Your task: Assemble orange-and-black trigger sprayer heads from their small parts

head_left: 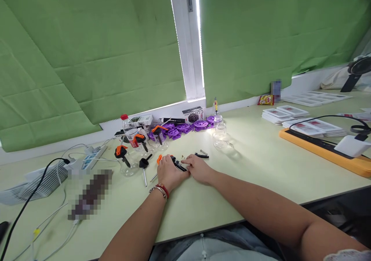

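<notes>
My left hand (168, 173) is closed around a black elongated part (179, 164) on the table. An orange piece (159, 159) shows at its far side. My right hand (200, 169) rests against it, index finger stretched toward the black part, other fingers curled; whether something small is between them is hidden. Tiny brass-coloured bits (182, 156) lie just beyond the fingertips. Past my right hand are a coil spring (204, 152) and a small black part (202, 156). Left of my left hand lie a thin metal rod (153, 177) and a black cap with a metal tube (144, 163).
Glass jars with black-and-orange tops (129, 169) stand at left, before a red-capped bottle (125, 122). Purple parts (184, 127) line the back. A clear glass jar (220, 137) stands behind my right hand. Card stacks (275, 115) and an orange case (321, 149) are at right; cables (31, 191) at left.
</notes>
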Motion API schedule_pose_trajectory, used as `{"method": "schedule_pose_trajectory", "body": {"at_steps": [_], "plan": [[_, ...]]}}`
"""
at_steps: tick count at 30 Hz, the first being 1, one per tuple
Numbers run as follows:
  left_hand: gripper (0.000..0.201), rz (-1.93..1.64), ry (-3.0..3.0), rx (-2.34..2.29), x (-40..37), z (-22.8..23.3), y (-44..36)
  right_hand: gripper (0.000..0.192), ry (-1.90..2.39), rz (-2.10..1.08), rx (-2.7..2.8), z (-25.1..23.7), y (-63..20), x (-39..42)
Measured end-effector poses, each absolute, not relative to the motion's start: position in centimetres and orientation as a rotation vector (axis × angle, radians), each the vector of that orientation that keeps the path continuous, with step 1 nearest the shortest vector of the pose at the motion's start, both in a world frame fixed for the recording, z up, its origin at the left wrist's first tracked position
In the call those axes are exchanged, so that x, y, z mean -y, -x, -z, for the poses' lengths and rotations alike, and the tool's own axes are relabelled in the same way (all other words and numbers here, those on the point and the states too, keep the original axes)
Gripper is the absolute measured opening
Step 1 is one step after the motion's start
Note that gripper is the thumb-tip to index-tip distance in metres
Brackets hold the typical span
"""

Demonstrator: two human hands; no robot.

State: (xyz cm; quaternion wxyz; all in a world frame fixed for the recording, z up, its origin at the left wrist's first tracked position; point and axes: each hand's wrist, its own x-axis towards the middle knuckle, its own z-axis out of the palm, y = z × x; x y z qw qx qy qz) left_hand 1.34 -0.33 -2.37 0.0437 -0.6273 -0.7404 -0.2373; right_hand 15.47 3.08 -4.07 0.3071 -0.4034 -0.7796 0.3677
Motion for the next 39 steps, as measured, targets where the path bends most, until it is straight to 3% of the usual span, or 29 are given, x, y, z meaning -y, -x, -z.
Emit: {"method": "schedule_pose_trajectory", "body": {"at_steps": [13,21,30,39], "plan": [[0.066,0.68,1.92,2.285,0.1,2.4,-1.2,0.041,1.022,-0.912,2.168,3.7,-15.5,-3.3],[0.084,0.717,1.928,2.263,0.3,2.5,-1.1,0.029,1.306,-0.883,2.031,2.5,-17.7,-3.6],[0.102,0.829,1.828,2.091,1.8,0.8,0.2,0.029,1.178,-0.77,2.339,0.8,-20.0,-3.8],[0.114,0.806,1.836,2.03,2.3,0.6,0.6,0.022,1.195,-0.33,2.658,1.3,-17.4,-1.3]]}}
